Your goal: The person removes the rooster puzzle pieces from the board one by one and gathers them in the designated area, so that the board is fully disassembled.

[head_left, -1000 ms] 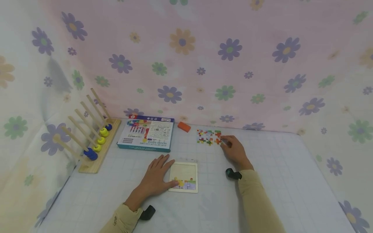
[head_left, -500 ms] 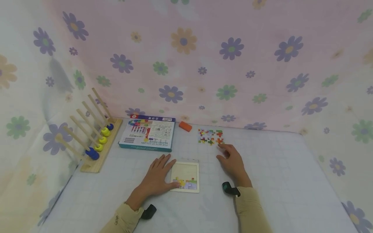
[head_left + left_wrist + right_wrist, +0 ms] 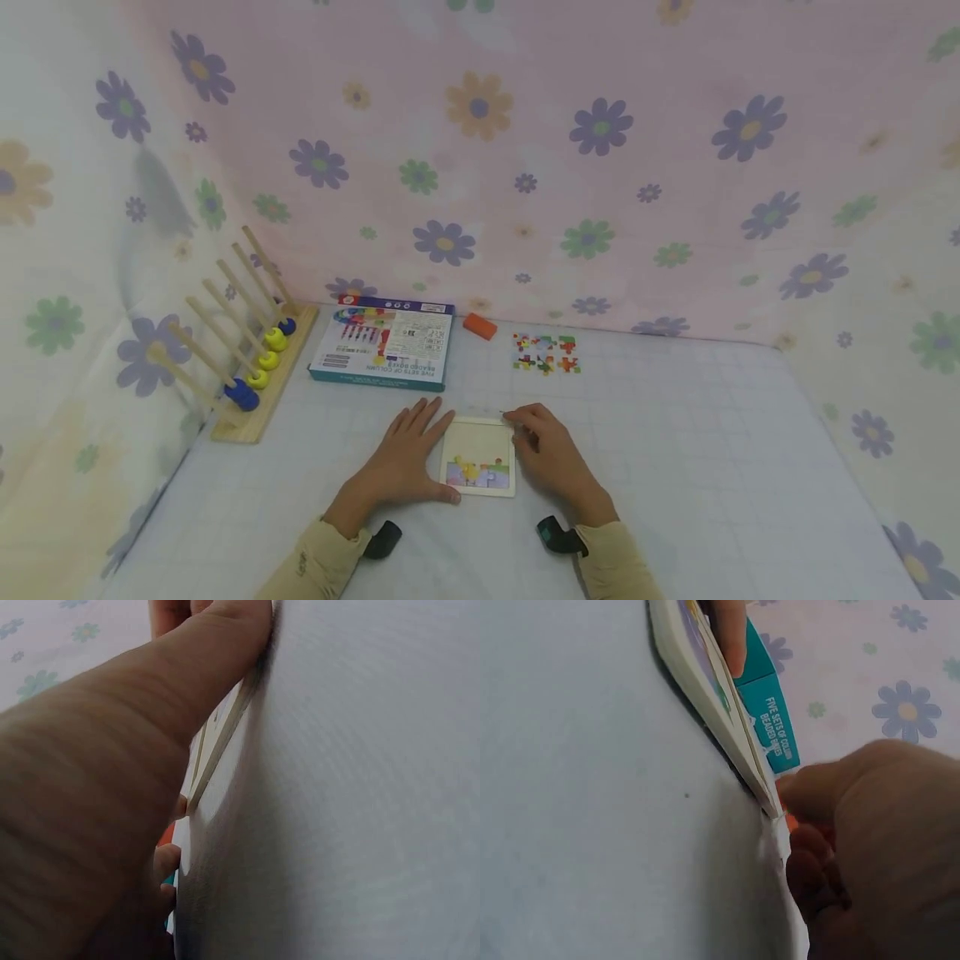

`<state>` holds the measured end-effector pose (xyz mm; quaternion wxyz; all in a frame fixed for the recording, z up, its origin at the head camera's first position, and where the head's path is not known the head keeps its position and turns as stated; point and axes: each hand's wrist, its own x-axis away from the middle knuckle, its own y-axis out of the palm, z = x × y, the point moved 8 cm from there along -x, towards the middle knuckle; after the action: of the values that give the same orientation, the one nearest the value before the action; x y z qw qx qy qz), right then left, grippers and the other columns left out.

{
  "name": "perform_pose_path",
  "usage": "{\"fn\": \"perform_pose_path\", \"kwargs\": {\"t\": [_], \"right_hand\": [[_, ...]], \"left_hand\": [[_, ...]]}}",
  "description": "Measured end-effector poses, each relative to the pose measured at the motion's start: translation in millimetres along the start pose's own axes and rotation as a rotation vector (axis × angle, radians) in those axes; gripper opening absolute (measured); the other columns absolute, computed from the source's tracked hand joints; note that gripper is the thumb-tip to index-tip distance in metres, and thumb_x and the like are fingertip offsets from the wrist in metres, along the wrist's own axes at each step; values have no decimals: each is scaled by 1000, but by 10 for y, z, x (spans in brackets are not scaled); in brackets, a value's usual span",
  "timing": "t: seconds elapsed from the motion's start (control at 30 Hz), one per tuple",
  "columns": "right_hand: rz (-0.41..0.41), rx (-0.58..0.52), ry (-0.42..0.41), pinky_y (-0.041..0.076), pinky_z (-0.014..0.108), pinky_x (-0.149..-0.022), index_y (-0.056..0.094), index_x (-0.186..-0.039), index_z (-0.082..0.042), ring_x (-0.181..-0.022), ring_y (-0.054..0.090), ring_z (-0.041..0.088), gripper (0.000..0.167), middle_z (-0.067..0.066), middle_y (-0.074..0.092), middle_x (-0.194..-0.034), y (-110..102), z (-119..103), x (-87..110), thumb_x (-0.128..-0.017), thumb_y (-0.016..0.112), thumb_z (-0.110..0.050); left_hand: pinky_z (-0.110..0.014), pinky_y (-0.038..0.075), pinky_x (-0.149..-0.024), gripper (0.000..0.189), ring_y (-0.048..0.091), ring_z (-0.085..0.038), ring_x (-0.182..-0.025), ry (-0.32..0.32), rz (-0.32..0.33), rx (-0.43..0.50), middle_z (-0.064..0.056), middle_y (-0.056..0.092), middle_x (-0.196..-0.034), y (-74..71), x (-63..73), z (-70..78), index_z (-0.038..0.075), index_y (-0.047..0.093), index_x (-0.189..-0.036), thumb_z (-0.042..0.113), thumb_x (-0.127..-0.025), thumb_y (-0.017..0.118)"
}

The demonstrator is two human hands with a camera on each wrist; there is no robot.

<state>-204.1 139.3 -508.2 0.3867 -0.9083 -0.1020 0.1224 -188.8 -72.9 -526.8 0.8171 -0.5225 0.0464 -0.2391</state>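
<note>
A square, pale puzzle tray (image 3: pixel 480 439) lies flat on the cloth, with joined jigsaw pieces (image 3: pixel 491 477) along its near side. My left hand (image 3: pixel 401 458) spreads along the tray's left side, thumb at the near edge and index finger by the far-left corner. My right hand (image 3: pixel 555 458) curls at the tray's far-right corner; in the right wrist view its thumb (image 3: pixel 806 796) touches that corner. No piece shows in the right hand, though its inner side is partly hidden. Beyond it, several loose jigsaw pieces (image 3: pixel 546 354) lie in two rows.
A printed, teal-edged box (image 3: pixel 382 342) lies behind the left hand, with an orange block (image 3: pixel 480 326) to its right. On the far left stands a wooden rack (image 3: pixel 262 400) of upright pegs with blue and yellow beads (image 3: pixel 242 394). Flowered cloth walls enclose the table.
My right hand has come back from the loose pieces to the tray's right side. The left thumb has slid off the placed pieces onto the tray's near edge.
</note>
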Motion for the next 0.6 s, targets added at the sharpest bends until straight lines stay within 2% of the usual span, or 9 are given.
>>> {"fn": "perform_pose_path", "kwargs": {"t": [0.1,0.2,0.4,0.6], "right_hand": [[-39,-11,3,50,20,-73,72,-121,-18,-85,53,5,30,-6,64,-113,32,-110,16,-93,73,-7],[-128,-18,-41,48,18,-68,71,-124,-16,-79,51,3,30,-7,62,-108,147,-284,19,-94,73,-14],[-301,7,-123,44,15,-63,68,-131,-12,-73,47,-2,43,-5,62,-107,449,-543,65,-93,76,-28],[-341,67,-97,45,14,-66,71,-127,-10,-76,47,0,44,-5,62,-104,544,-617,85,-88,80,-30]], "left_hand": [[-57,9,-130,123,7,-33,-161,5,-2,11,-6,14,-173,-22,16,28,20,29,-162,74,-65,82],[-58,10,-130,124,8,-35,-161,10,3,18,-8,15,-173,-53,28,45,19,30,-162,72,-64,84],[-59,10,-130,124,8,-36,-160,24,11,17,-9,15,-173,-38,14,40,18,30,-162,74,-64,83],[-58,10,-130,126,9,-36,-160,25,21,4,-9,16,-172,-15,-6,19,17,30,-162,74,-63,83]]}}
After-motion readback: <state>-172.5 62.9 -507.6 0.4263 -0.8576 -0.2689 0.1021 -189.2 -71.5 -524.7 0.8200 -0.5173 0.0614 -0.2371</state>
